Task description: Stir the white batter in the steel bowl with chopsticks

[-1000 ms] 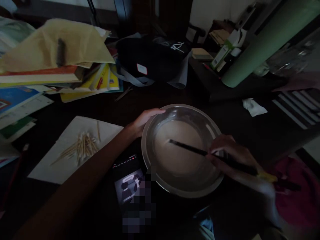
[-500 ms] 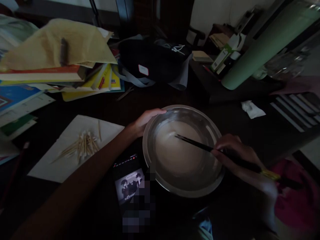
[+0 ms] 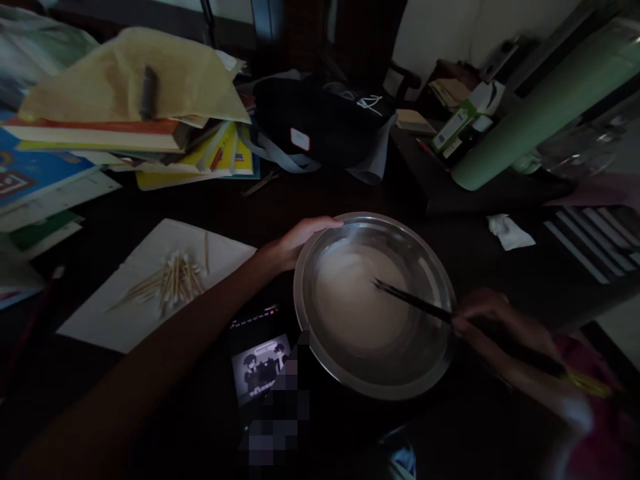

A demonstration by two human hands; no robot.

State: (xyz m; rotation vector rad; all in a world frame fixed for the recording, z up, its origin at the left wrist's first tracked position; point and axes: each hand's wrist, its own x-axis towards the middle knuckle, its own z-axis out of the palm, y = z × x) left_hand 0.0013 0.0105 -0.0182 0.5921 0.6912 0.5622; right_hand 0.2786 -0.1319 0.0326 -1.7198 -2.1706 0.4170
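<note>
A round metal bowl (image 3: 434, 280) holds a pale, milky mixture (image 3: 350, 307). My left hand (image 3: 305, 239) grips the bowl's far left rim, thumb along the edge and the other fingers hidden behind the wall. In my right hand (image 3: 493, 327), closed at the bowl's right side, is a pair of dark chopsticks (image 3: 415, 301) with a yellow band near the back end. Their tips point left over the middle of the mixture; whether they touch it I cannot tell.
Left of the bowl, cotton swabs (image 3: 175, 283) lie on white paper (image 3: 150, 250). A lit phone (image 3: 263, 367) rests beside the bowl. Stacked books (image 3: 100, 133) and a black bag (image 3: 320, 123) stand behind; a crumpled tissue (image 3: 510, 232) and green cylinder (image 3: 540, 113) are at right.
The chopstick tips have moved right and slightly nearer through the bowl, along with my right hand. My left hand keeps its hold on the rim. The whole view has shifted a little.
</note>
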